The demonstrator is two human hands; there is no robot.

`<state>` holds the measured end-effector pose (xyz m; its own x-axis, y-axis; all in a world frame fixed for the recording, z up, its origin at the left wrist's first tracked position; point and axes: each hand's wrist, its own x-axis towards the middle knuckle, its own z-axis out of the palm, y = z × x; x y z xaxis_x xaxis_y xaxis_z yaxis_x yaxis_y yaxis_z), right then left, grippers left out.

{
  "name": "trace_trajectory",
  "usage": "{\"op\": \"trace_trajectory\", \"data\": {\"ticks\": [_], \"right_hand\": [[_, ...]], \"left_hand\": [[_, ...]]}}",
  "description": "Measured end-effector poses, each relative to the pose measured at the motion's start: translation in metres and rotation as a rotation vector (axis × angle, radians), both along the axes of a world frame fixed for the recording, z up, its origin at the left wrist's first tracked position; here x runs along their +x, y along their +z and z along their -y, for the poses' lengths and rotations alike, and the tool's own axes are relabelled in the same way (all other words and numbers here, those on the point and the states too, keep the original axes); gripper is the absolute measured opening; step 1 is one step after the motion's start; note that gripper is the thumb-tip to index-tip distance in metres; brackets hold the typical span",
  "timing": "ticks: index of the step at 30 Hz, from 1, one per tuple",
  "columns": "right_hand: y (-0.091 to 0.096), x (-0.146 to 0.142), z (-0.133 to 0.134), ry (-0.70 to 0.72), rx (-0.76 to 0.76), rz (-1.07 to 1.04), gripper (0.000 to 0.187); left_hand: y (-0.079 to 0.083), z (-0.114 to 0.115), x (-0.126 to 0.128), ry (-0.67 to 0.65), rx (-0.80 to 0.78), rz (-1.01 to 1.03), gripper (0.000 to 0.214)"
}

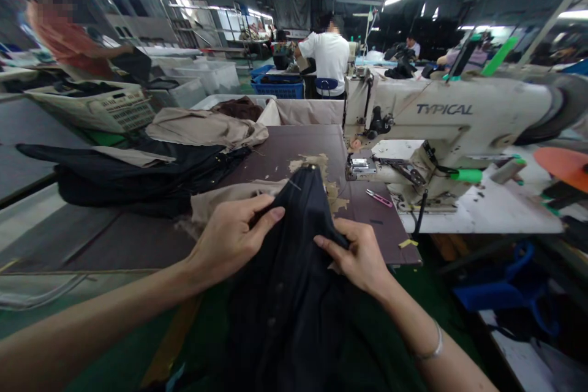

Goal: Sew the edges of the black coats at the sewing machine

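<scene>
Two hands in my view, one black garment (pixel 294 263) between them. Left hand (pixel 236 234): grip closed, thumb and fingers pinching garment's left edge. Right hand (pixel 356 252): grip closed too, pinching right edge; one bracelet (pixel 435 343) on that wrist. Garment's narrow end over one counter (pixel 294 138), rest hanging below near edge. On counter I count one pair of pink thread snips (pixel 379 198), right of garment. One sewing machine (pixel 459 104) lettered TYPICAL, farther right.
</scene>
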<state>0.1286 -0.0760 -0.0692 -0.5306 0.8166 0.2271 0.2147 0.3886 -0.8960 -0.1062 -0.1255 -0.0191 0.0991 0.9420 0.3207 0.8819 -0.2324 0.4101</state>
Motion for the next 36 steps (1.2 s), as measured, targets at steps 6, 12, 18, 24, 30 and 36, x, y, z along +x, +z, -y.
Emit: {"op": "trace_trajectory", "data": {"ticks": [6, 12, 18, 24, 30, 36], "right_hand": [[-0.027, 0.003, 0.018, 0.024, -0.517, -0.466, 0.057], [-0.015, 0.014, -0.013, 0.077, -0.545, -0.479, 0.078], [-0.006, 0.003, -0.029, -0.078, -0.052, -0.379, 0.030], [-0.016, 0.014, -0.017, 0.042, -0.113, -0.176, 0.049], [-0.027, 0.031, -0.009, 0.101, -0.222, -0.164, 0.034], [-0.048, 0.044, -0.007, 0.101, -0.103, -0.097, 0.017]], "left_hand": [[-0.028, -0.033, 0.003, -0.286, 0.245, -0.263, 0.022], [-0.041, -0.040, 0.009, -0.432, 0.202, -0.206, 0.017], [0.004, -0.047, 0.006, -0.510, -0.405, 0.161, 0.029], [0.012, -0.054, -0.005, -0.523, -0.498, 0.091, 0.028], [-0.003, -0.051, -0.003, -0.196, -0.228, 0.137, 0.034], [-0.012, -0.048, 0.008, -0.324, -0.200, 0.109, 0.034]]}}
